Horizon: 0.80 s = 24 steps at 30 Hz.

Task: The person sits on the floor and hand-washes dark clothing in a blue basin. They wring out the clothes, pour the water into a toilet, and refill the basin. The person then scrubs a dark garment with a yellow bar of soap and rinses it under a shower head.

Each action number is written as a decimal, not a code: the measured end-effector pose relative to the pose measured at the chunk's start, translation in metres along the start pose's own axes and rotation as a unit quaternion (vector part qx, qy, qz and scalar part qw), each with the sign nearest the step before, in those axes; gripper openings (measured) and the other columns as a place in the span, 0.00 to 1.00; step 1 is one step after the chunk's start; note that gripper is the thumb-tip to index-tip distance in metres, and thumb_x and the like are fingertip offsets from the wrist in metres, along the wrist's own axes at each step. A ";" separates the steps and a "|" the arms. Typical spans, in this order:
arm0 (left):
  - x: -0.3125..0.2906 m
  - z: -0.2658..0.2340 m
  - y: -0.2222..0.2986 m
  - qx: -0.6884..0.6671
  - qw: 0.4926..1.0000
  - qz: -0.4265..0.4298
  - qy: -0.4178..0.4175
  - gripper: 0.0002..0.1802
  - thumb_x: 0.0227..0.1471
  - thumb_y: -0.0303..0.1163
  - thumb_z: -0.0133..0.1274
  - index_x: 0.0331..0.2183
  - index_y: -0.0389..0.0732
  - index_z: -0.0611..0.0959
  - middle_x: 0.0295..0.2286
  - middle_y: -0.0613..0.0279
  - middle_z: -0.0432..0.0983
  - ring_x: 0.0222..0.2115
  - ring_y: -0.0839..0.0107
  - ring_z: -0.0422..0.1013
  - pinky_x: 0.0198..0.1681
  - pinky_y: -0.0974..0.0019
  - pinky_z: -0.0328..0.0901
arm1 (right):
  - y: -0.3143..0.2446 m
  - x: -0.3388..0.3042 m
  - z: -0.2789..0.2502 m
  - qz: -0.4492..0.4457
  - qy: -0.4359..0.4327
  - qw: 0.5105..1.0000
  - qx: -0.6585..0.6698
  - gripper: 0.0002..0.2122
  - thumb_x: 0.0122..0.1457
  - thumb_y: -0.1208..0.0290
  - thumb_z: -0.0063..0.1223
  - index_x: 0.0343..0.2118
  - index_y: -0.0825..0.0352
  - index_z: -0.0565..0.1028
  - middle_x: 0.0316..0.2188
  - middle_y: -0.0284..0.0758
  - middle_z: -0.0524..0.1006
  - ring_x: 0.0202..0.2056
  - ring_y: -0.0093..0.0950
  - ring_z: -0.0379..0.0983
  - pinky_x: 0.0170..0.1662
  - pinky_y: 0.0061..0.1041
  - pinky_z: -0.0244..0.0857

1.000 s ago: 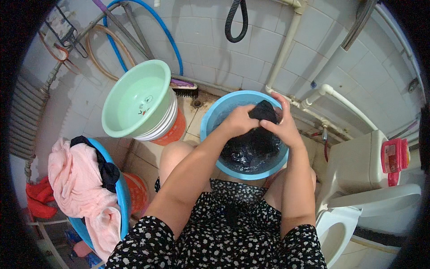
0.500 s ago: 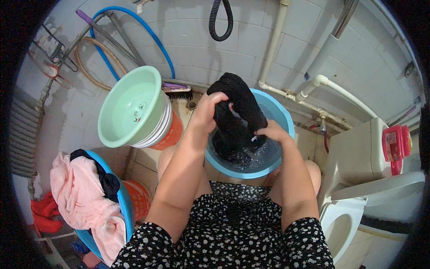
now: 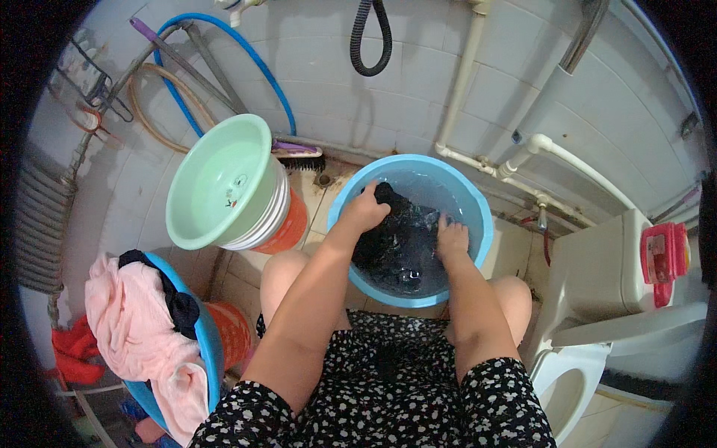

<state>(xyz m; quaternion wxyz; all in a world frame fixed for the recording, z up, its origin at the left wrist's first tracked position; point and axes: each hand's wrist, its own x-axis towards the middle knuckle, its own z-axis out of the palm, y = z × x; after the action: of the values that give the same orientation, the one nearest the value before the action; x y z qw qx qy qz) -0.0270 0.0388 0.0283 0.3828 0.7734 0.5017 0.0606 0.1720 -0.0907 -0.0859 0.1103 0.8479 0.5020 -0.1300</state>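
Observation:
A wet black cloth (image 3: 399, 243) lies bunched in the water of a blue basin (image 3: 484, 224) between my knees. My left hand (image 3: 364, 209) has its fingers closed on the upper left part of the cloth, at the water's surface. On the other side, my right hand (image 3: 452, 239) is at the cloth's right edge, thumb against it and fingers dipping into the water, where their tips are partly hidden. The submerged part of the cloth is dark, and its shape cannot be made out.
To the left, a light green basin (image 3: 190, 224) sits on stacked buckets (image 3: 282, 231). Nearer, a blue tub (image 3: 211, 336) holds pink cloth (image 3: 134, 321) and dark cloth. A toilet (image 3: 590, 366) stands at right. Pipes (image 3: 467, 82) and a drain hose (image 3: 388, 45) run along the tiled wall.
Both hands have gone down and lowered the black cloth from above the basin into the water. They have moved a little apart, and more of the basin's far rim shows.

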 end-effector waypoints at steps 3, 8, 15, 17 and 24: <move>0.002 -0.001 -0.011 -0.049 0.998 -0.007 -0.033 0.43 0.43 0.35 0.52 0.59 0.40 0.53 0.51 0.41 0.62 0.53 0.53 0.60 0.54 0.60 0.56 | -0.001 -0.002 -0.028 0.047 -0.020 0.986 0.161 0.28 0.45 0.66 0.55 0.52 0.61 0.66 0.42 0.47 0.74 0.44 0.41 0.71 0.51 0.36 0.60; -0.008 0.006 0.013 -0.239 0.965 -0.109 0.015 0.39 0.46 0.33 0.53 0.58 0.43 0.57 0.49 0.49 0.65 0.48 0.58 0.65 0.52 0.57 0.59 | 0.002 -0.035 -0.116 -0.049 0.044 0.882 0.466 0.24 0.39 0.70 0.59 0.45 0.64 0.73 0.37 0.43 0.76 0.40 0.38 0.73 0.51 0.31 0.59; 0.003 0.008 0.020 -0.635 0.763 -0.119 -0.002 0.24 0.52 0.45 0.51 0.49 0.46 0.69 0.45 0.60 0.71 0.44 0.64 0.69 0.45 0.58 0.66 | -0.007 -0.084 -0.188 -0.289 0.097 0.687 0.660 0.25 0.32 0.84 0.56 0.42 0.69 0.73 0.52 0.37 0.64 0.56 0.33 0.57 0.57 0.26 0.52; 0.003 0.007 0.020 -0.699 0.705 -0.100 -0.059 0.31 0.50 0.46 0.52 0.53 0.45 0.64 0.48 0.55 0.67 0.48 0.60 0.65 0.48 0.53 0.62 | -0.007 -0.091 -0.197 -0.318 0.043 0.661 0.678 0.28 0.33 0.85 0.51 0.46 0.69 0.71 0.52 0.36 0.65 0.55 0.32 0.59 0.57 0.27 0.52; -0.022 -0.011 0.070 -0.705 0.707 -0.064 -0.008 0.25 0.47 0.40 0.55 0.46 0.41 0.70 0.40 0.56 0.72 0.39 0.63 0.70 0.43 0.57 0.66 | -0.018 -0.081 -0.172 -0.061 -0.046 0.402 0.912 0.32 0.45 0.76 0.40 0.59 0.54 0.59 0.47 0.37 0.69 0.43 0.32 0.68 0.46 0.31 0.65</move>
<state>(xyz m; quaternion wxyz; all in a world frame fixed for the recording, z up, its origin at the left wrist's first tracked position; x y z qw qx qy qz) 0.0078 0.0127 0.0881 0.8232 0.2451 0.3585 0.3657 0.1377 -0.0940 0.1020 -0.7142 0.4052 0.1300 -0.5557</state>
